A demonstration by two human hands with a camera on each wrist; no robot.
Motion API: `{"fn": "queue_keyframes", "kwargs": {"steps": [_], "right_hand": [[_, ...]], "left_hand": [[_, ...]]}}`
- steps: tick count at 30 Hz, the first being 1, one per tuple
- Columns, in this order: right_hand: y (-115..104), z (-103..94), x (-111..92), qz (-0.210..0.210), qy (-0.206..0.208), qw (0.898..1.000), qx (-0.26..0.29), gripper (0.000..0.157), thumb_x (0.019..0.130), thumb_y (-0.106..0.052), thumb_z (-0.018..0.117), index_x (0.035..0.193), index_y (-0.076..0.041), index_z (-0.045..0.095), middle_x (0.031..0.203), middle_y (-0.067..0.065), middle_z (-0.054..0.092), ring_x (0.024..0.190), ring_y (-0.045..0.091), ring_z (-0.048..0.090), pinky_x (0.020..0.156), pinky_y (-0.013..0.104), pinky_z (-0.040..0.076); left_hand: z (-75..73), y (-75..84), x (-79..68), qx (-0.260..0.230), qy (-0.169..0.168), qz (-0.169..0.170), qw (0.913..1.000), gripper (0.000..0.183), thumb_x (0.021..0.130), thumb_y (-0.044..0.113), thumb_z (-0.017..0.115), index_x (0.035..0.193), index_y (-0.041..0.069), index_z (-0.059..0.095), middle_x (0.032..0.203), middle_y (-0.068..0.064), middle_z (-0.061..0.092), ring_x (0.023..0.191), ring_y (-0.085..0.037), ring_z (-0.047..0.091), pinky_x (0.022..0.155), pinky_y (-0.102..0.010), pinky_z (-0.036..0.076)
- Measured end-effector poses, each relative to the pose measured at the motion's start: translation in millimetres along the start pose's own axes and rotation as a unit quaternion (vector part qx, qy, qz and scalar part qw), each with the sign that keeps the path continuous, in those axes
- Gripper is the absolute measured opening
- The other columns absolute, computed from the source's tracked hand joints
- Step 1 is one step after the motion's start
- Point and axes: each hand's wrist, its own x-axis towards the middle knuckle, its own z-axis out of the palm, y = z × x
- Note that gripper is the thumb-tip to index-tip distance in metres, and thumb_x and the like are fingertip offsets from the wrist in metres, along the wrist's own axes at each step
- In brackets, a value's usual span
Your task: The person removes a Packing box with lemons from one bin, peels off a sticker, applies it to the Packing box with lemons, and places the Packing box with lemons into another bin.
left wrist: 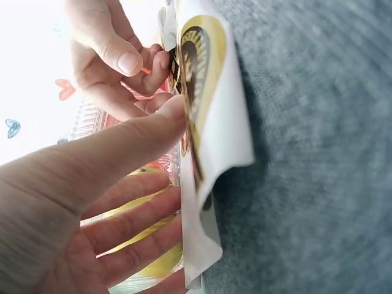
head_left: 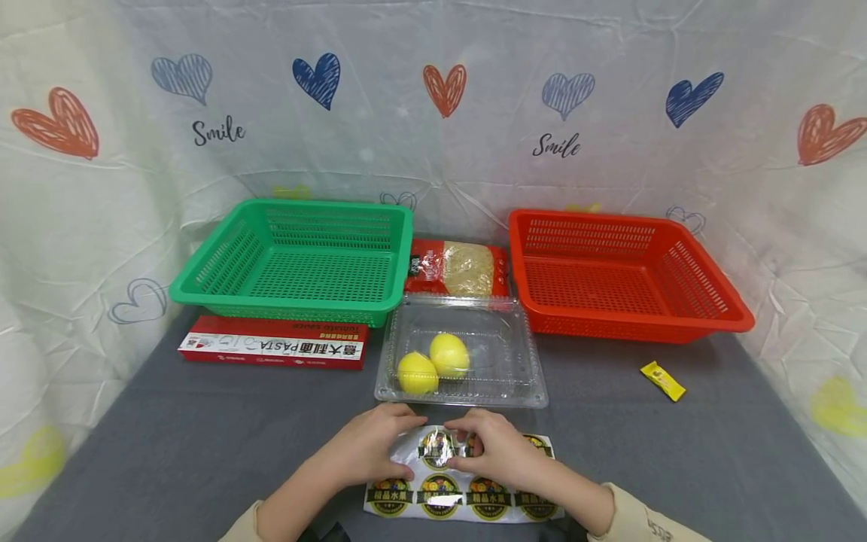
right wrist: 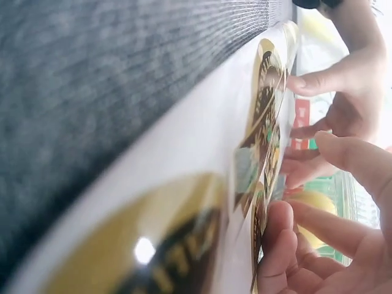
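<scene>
A white sheet of round black-and-gold fruit stickers (head_left: 440, 482) lies on the grey cloth, its near edge curling up in the left wrist view. My left hand (head_left: 379, 444) is at the sheet's left part, its thumb (left wrist: 171, 110) touching the surface and its fingers stretched towards the far edge. Beside it, my right hand (head_left: 497, 452) touches the sheet near a middle sticker (head_left: 436, 449). Thumb and forefinger stand apart there, while other fingers (right wrist: 275, 245) bend against the sheet. Beyond the hands, two lemons (head_left: 449, 355) sit in a clear plastic tray (head_left: 501, 391).
Behind the tray lies a red-ended bag (head_left: 467, 267) of pale contents. A green basket (head_left: 291, 305) stands at the left behind a red pasta box (head_left: 271, 346). At the right are a red basket (head_left: 623, 327) and a small yellow packet (head_left: 663, 381).
</scene>
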Motion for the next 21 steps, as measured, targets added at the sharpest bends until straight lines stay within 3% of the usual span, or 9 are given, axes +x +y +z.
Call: {"fn": "queue_keyframes", "kwargs": {"steps": [10,21], "right_hand": [[-2.5,0.3,3.6,0.015,-0.013,1.000,-0.023,0.043,0.078,-0.026,0.073,0.113,-0.002,0.063,0.080,-0.006,0.052,0.054,0.000,0.043,0.052,0.018,0.040],[-2.6,1.6,7.3,0.010,-0.010,0.999,-0.045,0.035,0.078,-0.023,0.072,0.109,-0.007,0.066,0.078,-0.009,0.050,0.060,0.003,0.041,0.052,0.019,0.038]], "left_hand": [[-0.2,3.3,4.3,0.021,-0.003,0.012,0.9997,0.063,0.061,0.033,0.084,0.115,0.009,0.063,0.093,0.004,0.054,0.082,-0.009,0.050,0.066,-0.026,0.047],[0.9,4.4,4.5,0.051,0.007,0.009,0.9986,0.055,0.060,0.035,0.084,0.108,0.015,0.067,0.091,0.006,0.053,0.083,-0.011,0.050,0.065,-0.028,0.046]]}}
